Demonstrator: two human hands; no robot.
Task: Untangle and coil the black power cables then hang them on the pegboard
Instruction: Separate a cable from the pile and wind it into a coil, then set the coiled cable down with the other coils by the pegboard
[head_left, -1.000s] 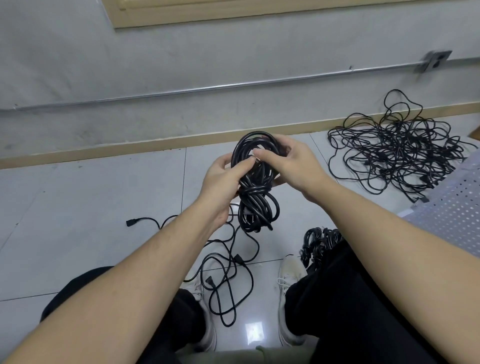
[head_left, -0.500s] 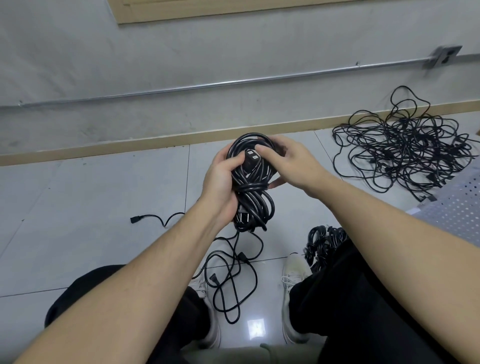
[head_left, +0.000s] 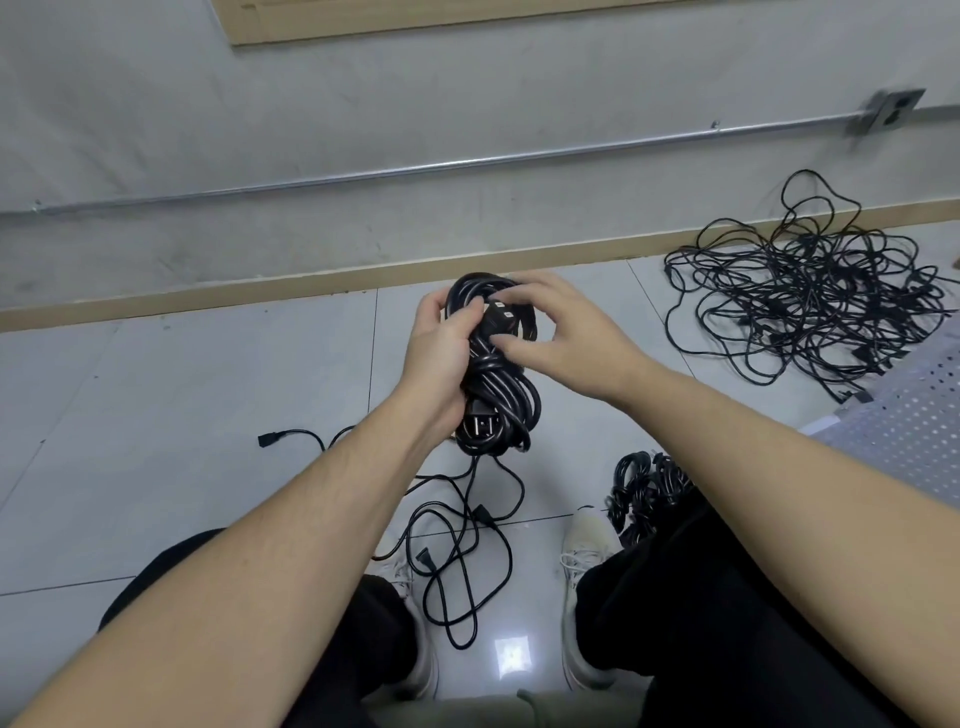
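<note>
A coiled black power cable is held upright in front of me, wrapped at its waist, with a plug showing near its top and another at its lower end. My left hand grips the coil around its middle from the left. My right hand sits at the coil's upper right, its curled fingertips touching the loops and the plug; whether they pinch it is unclear. A white pegboard lies at the right edge.
A big tangle of black cables lies on the tiled floor at the right by the wall. A loose cable sprawls between my shoes. Another coiled bundle rests by my right knee.
My left hand has slid down to wrap the coil's middle. My right hand has come off its hold at the top and now hovers with its fingertips on the loops.
</note>
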